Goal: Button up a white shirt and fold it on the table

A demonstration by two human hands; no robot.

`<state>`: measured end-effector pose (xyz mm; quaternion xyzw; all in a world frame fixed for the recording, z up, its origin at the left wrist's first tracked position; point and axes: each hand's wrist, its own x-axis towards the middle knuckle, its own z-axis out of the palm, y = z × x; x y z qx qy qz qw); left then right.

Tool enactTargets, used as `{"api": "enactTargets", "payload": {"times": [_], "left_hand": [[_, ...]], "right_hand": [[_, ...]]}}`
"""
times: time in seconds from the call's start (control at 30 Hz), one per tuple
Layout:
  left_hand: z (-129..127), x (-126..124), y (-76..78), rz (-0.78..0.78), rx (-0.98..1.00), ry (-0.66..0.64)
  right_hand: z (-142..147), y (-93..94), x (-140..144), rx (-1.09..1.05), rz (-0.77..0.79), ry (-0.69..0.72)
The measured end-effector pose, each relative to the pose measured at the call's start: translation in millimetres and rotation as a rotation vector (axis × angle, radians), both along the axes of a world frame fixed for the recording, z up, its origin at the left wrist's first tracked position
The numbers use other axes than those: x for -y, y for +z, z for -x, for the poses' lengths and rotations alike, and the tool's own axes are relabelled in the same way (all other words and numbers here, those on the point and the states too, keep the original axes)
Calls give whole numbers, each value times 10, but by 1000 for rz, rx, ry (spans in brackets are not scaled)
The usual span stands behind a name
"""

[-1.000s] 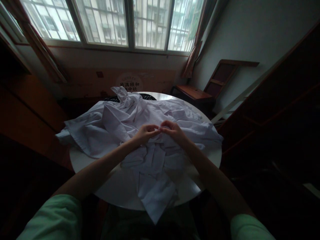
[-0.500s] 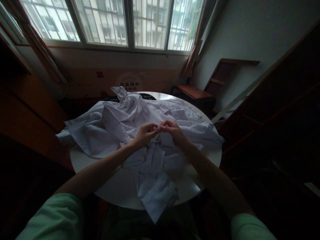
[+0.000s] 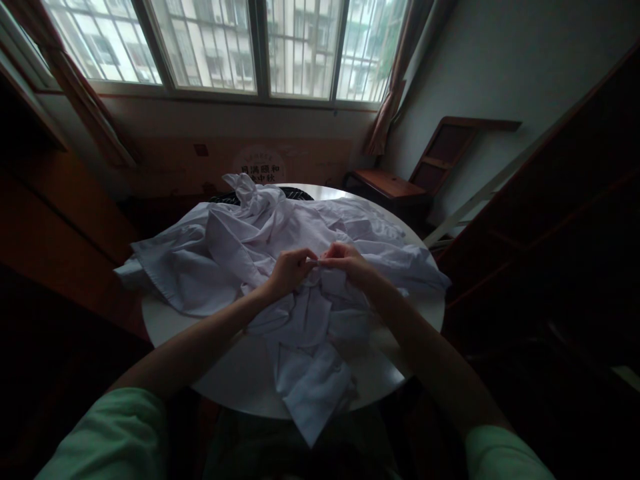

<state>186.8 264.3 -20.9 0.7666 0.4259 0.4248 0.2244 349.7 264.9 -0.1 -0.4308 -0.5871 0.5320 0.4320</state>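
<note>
A crumpled white shirt (image 3: 200, 260) lies spread over a round white table (image 3: 235, 380), one end hanging off the near edge. My left hand (image 3: 289, 268) and my right hand (image 3: 347, 259) meet at the middle of the shirt. Both pinch a small fold of the white cloth between fingertips, which touch each other. What exactly lies between the fingers is too small to tell. My sleeves are light green.
A wooden chair (image 3: 425, 167) stands at the back right beside the wall. Dark wooden furniture (image 3: 550, 220) rises on the right and more on the left (image 3: 55, 207). A wide window (image 3: 225, 47) with curtains fills the far wall.
Both hands stay together on the same spot of the shirt, with only small finger movements. The cloth under them has shifted slightly.
</note>
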Motion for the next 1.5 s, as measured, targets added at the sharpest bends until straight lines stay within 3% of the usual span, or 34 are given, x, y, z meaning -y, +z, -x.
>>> {"api": "enactTargets", "payload": {"times": [0.37,0.67,0.73,0.9,1.0,1.13,1.27,1.4,1.5], "left_hand": [[4,-19,-31,5,-16,39],[-17,-2,9,69,-32,60],[-21,5,3,61,-42,69],[-27,5,-22,8,-64,79],[-26,0,-30,3,-80,72],[-2,-33,-1,33,-69,57],[82,-125,82,40,70,64],[193,-213,150,151,175,-42],[203,-191,138,159,40,-216]], "right_hand": [[70,-114,0,299,-327,-183],[22,-57,35,428,-650,-58],[30,-85,25,380,-593,-87],[66,-135,-20,80,-237,-62],[75,-160,-53,17,-133,-59],[-1,-173,-123,94,-154,-173],[-192,-39,-181,85,-215,-317],[-381,127,-150,70,-159,-221],[-471,146,-87,424,-112,-45]]}}
